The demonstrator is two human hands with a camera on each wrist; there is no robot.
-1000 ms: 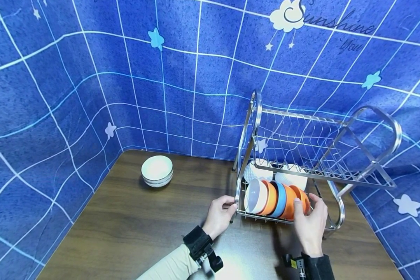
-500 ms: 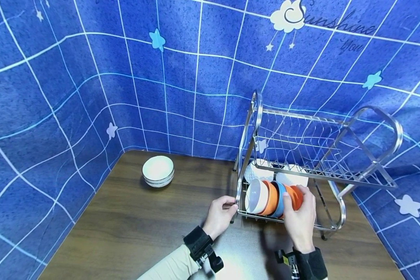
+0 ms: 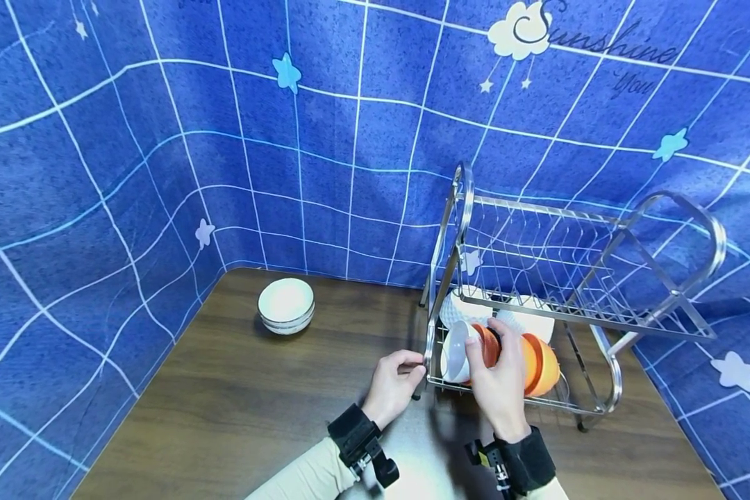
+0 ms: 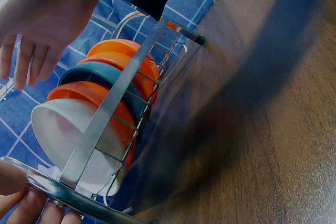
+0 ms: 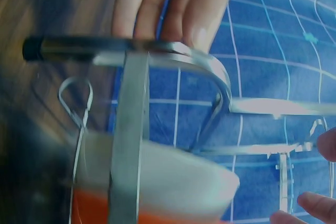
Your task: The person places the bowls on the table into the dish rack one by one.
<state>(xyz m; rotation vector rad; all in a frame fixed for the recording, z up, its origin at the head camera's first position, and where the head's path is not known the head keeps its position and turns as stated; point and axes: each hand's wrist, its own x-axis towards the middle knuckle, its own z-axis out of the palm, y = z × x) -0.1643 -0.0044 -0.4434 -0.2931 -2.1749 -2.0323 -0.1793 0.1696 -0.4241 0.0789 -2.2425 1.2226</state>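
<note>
My left hand [image 3: 395, 382] pinches the left front post of a two-tier metal dish rack [image 3: 631, 323]; in the left wrist view its thumb and fingers sit on either side of the bar. A row of bowls stands on edge in the lower tier: a white bowl [image 4: 71, 129] at the left end, then an orange bowl [image 4: 86, 92], a blue bowl [image 4: 97, 73] and more orange bowls [image 3: 542, 368]. Over this row, my right hand [image 3: 500, 389] hangs with loosely bent fingers, hiding the blue bowl in the head view. No bowl shows in its fingers.
Stacked white bowls [image 3: 286, 305] stand at the table's back left. Behind the row, white dishes [image 3: 465, 309] sit in the lower tier. The upper tier of wire slots overhangs them. A blue patterned cloth [image 3: 325, 173] backs the brown table [image 3: 225, 410].
My right hand has moved left along the bowls, from the right-end orange bowls toward the white one. The orange bowls at the right end now show again. My left hand keeps its grip.
</note>
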